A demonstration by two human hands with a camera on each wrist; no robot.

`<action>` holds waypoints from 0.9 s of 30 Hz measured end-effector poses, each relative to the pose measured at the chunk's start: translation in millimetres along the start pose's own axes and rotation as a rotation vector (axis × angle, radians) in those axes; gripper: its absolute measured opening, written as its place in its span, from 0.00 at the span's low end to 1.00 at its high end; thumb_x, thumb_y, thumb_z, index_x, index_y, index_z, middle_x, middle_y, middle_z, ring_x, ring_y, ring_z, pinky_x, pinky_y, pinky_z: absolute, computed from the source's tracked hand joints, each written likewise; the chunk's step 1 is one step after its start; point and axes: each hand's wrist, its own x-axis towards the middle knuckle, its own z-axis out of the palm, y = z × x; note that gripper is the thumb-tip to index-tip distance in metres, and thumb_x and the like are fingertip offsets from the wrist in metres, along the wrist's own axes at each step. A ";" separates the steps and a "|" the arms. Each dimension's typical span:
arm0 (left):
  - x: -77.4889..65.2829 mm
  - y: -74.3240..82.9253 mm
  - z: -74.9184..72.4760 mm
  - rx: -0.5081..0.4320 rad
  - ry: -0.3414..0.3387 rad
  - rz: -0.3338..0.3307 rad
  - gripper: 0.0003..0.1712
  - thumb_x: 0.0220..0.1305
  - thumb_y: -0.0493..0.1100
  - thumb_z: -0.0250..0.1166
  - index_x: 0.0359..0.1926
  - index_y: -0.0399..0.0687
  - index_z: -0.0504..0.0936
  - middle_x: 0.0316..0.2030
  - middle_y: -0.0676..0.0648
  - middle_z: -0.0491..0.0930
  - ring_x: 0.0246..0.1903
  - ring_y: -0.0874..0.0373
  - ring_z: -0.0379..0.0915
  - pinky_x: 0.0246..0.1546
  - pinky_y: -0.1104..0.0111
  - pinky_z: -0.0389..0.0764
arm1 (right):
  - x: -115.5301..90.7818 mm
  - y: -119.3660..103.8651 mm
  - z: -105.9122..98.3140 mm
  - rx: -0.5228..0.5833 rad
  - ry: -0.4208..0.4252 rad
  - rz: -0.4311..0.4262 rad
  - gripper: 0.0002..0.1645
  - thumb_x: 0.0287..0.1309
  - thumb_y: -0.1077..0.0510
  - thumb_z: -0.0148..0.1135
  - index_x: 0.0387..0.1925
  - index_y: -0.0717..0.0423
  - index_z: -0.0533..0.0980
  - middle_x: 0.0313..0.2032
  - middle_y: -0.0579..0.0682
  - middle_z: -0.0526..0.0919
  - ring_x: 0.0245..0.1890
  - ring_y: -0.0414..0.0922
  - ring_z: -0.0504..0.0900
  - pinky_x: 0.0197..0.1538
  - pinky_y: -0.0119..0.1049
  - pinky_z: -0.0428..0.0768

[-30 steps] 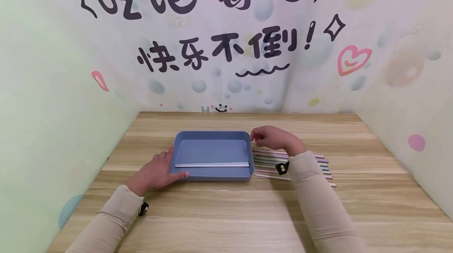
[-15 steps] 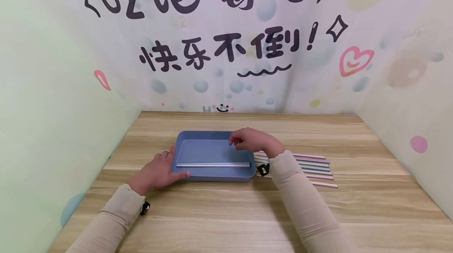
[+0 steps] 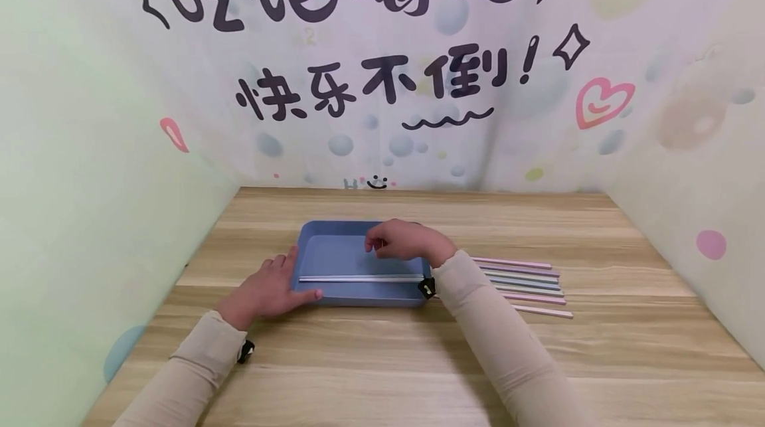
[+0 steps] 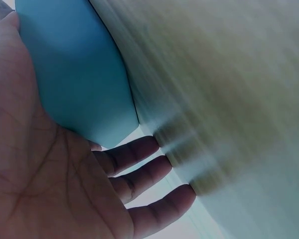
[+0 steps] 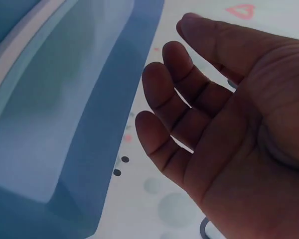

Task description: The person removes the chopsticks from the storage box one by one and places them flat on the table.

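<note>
A blue rectangular tray [image 3: 364, 295] lies on the table. Inside it, near the front wall, a white pair of chopsticks [image 3: 358, 278] runs lengthwise. My left hand [image 3: 263, 287] rests against the tray's left end, thumb at the front rim; in the left wrist view its fingers [image 4: 154, 211] lie fairly straight beside the blue wall, tips on the table. My right hand [image 3: 403, 241] hovers over the tray's right half. The right wrist view shows its fingers [image 5: 157, 87] loosely bent, holding nothing. Right of the tray lie several pastel chopsticks [image 3: 528, 285], partly hidden by my right forearm.
The wood-grain table [image 3: 335, 367] reaches back to a printed cloth [image 3: 376, 141] with dark lettering. Pale walls stand close on the left and right. Each wrist carries a small black device [image 3: 426, 287].
My right hand has moved left from above the loose chopsticks, across the tray's right rim, to over its inside. My left hand and the white chopsticks have stayed in place.
</note>
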 end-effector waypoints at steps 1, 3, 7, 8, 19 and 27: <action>0.4 -0.6 0.3 0.000 0.003 -0.001 0.67 0.58 0.77 0.58 0.74 0.25 0.47 0.60 0.23 0.66 0.59 0.29 0.64 0.54 0.44 0.72 | 2.1 -1.3 0.2 -0.009 -0.010 -0.003 0.09 0.66 0.65 0.59 0.45 0.56 0.81 0.32 0.44 0.77 0.34 0.42 0.74 0.39 0.35 0.74; 1.1 -2.3 1.1 0.001 0.010 0.001 0.68 0.58 0.77 0.58 0.74 0.25 0.47 0.60 0.23 0.67 0.59 0.30 0.65 0.54 0.44 0.72 | 6.0 -4.2 0.5 -0.019 -0.032 -0.002 0.09 0.66 0.65 0.59 0.46 0.56 0.81 0.32 0.44 0.77 0.34 0.42 0.74 0.39 0.35 0.74; 2.5 -5.4 3.1 -0.001 0.016 0.005 0.68 0.58 0.77 0.58 0.74 0.25 0.47 0.59 0.23 0.68 0.58 0.30 0.65 0.53 0.44 0.72 | 14.2 -7.0 2.6 -0.041 -0.079 0.014 0.09 0.66 0.64 0.59 0.46 0.55 0.81 0.34 0.44 0.77 0.36 0.42 0.74 0.40 0.35 0.74; 2.9 -6.0 3.6 -0.002 0.016 0.008 0.68 0.58 0.77 0.58 0.74 0.25 0.47 0.59 0.23 0.68 0.58 0.29 0.65 0.53 0.44 0.72 | 16.1 -7.2 3.6 -0.049 -0.092 0.018 0.09 0.67 0.64 0.60 0.46 0.54 0.81 0.34 0.44 0.77 0.36 0.42 0.74 0.41 0.35 0.74; 2.2 -6.7 5.2 0.000 0.004 0.000 0.69 0.57 0.78 0.57 0.74 0.26 0.45 0.60 0.23 0.67 0.60 0.30 0.64 0.54 0.44 0.71 | 30.5 -5.7 19.7 -0.062 -0.197 -0.019 0.06 0.64 0.64 0.62 0.40 0.51 0.80 0.31 0.43 0.76 0.34 0.40 0.73 0.40 0.32 0.73; 1.8 -5.2 4.3 -0.009 -0.006 -0.007 0.69 0.57 0.78 0.57 0.74 0.26 0.45 0.61 0.24 0.66 0.60 0.30 0.63 0.55 0.44 0.71 | 35.5 -3.9 30.7 -0.007 -0.233 -0.036 0.03 0.63 0.61 0.66 0.34 0.51 0.79 0.27 0.43 0.73 0.31 0.39 0.72 0.36 0.31 0.70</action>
